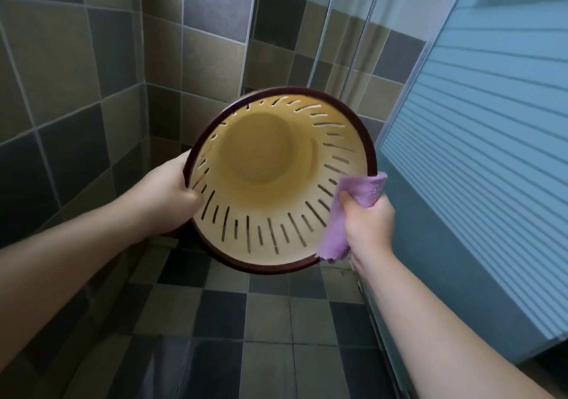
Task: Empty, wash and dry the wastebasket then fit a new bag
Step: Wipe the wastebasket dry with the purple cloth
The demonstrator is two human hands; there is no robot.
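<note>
A cream plastic wastebasket [264,152] with slotted walls and a dark brown rim is held up in the air, its mouth tilted toward me so I look straight into its bare inside. My left hand [167,192] grips the rim on the left, thumb inside the wall. My right hand [367,223] clutches a bunched purple cloth [353,214] against the rim at the lower right, part of the cloth draped over the edge.
Grey and beige tiled walls [92,91] close in at left and behind. A checkered tile floor [246,321] lies below. A frosted glass shower door [491,152] stands at right, with a metal shower hose [358,48] hanging behind the basket.
</note>
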